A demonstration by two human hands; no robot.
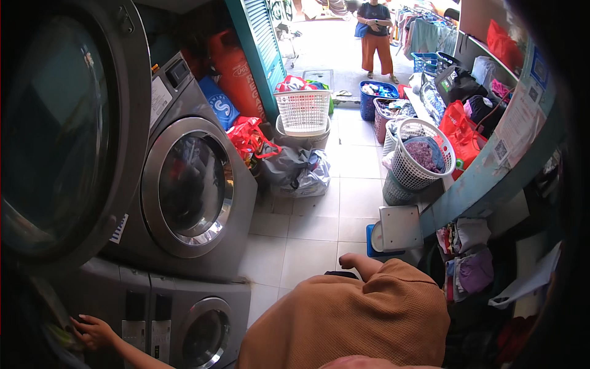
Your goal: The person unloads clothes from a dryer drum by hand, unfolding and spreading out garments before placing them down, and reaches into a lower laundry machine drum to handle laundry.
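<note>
My left hand [93, 333] reaches to the lower left, fingers at the dim edge of a grey front-loading machine. Beside the fingertips is a yellow-green item [62, 336], blurred in shadow; whether I grip anything there is hidden. Below a brown textured sleeve, my right hand [349, 261] hangs over the tiled floor, its fingers mostly out of sight. Above my left hand, a large round machine door [60, 133] swings out. Next to it, a shut washer door [186, 187] shows laundry behind its glass. A smaller machine door [206, 333] lies below that.
A scale [400, 229] stands on the floor tiles near my right hand. White laundry baskets [302, 110] and a grey plastic bag [297, 168] line the left side. A basket of clothes [421, 154] is stacked at right, before a teal post [498, 170]. A person [375, 39] stands outside.
</note>
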